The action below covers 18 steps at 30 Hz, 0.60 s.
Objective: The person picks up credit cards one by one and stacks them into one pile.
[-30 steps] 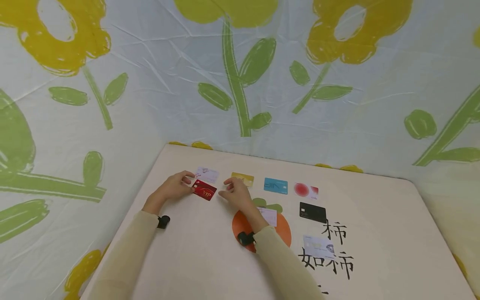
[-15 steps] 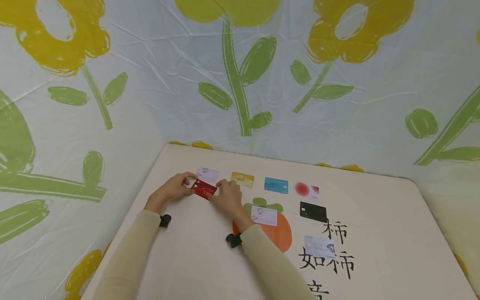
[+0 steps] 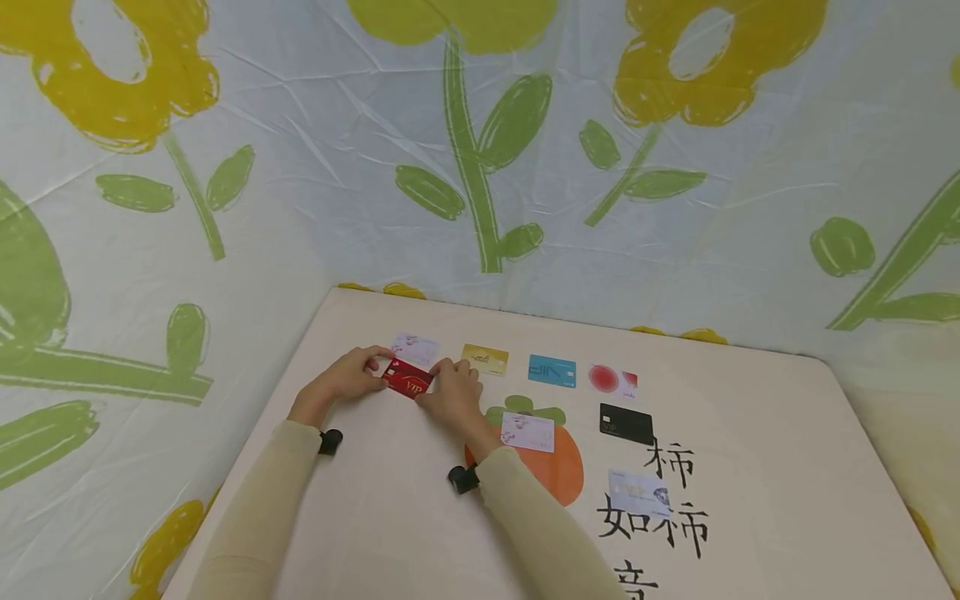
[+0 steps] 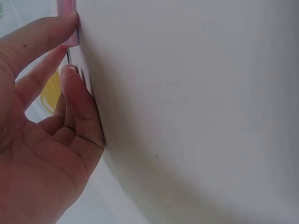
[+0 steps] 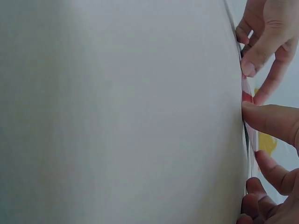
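In the head view a red VIP card (image 3: 407, 378) lies on the table just below a white flowered card (image 3: 415, 348). My left hand (image 3: 347, 379) holds its left end, thumb at the lower corner and index finger at the upper one. At the right end, thumb and index finger of my right hand (image 3: 454, 393) grip the opposite corners. From the left wrist view, the left thumb (image 4: 65, 29) presses the card's edge (image 4: 74, 39). Both hands meet the thin card edge-on in the right wrist view, their other fingers curled near the tabletop.
To the right, a gold card (image 3: 484, 359), a blue card (image 3: 552, 372) and a red-circle card (image 3: 612, 381) form a row. Nearer lie a flowered card (image 3: 528, 432) on the printed persimmon, a black card (image 3: 626, 424) and a pale card (image 3: 639, 493). Flowered cloth (image 3: 315, 150) stands behind.
My right hand has come left from beside the gold card and taken the red card's right end. The red card has turned slightly. My left hand has stayed nearly in place.
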Tool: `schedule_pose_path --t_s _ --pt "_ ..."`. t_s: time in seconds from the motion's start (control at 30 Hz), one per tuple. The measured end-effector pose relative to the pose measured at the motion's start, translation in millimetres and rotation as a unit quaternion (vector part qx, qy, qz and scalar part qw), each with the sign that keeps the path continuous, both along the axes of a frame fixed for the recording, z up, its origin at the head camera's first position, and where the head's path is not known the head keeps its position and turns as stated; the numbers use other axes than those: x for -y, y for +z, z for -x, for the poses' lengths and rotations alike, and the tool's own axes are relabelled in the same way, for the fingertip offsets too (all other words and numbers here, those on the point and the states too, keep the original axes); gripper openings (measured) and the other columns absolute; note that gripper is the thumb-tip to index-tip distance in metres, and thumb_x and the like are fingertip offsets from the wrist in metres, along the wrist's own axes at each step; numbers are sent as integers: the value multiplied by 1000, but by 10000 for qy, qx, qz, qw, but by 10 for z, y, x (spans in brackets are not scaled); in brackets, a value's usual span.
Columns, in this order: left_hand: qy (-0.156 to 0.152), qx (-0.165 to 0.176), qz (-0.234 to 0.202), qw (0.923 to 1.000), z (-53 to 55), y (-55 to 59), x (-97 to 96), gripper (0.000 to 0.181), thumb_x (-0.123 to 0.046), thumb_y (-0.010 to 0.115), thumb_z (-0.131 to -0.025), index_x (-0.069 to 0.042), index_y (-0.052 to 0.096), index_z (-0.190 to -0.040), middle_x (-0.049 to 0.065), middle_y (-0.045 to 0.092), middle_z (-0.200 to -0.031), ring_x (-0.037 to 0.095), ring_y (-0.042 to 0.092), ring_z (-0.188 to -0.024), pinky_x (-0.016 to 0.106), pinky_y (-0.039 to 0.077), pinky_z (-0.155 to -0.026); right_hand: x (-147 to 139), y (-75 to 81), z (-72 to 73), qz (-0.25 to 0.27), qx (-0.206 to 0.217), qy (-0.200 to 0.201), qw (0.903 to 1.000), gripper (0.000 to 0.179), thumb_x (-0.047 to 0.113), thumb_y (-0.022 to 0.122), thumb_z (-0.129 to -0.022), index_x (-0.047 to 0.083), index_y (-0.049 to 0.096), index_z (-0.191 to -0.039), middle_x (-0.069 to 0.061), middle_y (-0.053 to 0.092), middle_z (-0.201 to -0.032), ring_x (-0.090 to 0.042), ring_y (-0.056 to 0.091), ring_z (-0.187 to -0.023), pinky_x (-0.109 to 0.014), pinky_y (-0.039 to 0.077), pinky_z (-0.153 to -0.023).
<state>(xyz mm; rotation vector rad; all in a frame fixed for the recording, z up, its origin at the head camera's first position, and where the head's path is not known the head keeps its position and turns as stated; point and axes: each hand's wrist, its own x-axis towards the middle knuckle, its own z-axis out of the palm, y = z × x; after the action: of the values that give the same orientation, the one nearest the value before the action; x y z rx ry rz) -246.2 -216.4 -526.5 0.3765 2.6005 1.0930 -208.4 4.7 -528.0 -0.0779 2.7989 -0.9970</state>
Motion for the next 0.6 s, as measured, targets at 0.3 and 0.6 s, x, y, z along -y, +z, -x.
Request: schedule_pose_path --t_s 0.3,0.6 --pt "293 176 -54 9994 -21 7 2 47 -4 74 -87 -13 57 -130 10 60 -103 24 56 -88 37 45 -76 -28 -38 12 682 -74 -8 9976 28 22 74 -90 16 56 -111 0 54 -97 -24 44 -98 -47 31 -91" --pt "448 47 -177 9988 -49 44 -14 42 0 71 -85 -11 61 -124 7 66 -92 22 61 -82 37 48 -76 -51 -29 24 1141 43 -47 9934 19 18 69 -94 18 56 -108 5 59 -84 -21 51 -92 -50 27 -93"
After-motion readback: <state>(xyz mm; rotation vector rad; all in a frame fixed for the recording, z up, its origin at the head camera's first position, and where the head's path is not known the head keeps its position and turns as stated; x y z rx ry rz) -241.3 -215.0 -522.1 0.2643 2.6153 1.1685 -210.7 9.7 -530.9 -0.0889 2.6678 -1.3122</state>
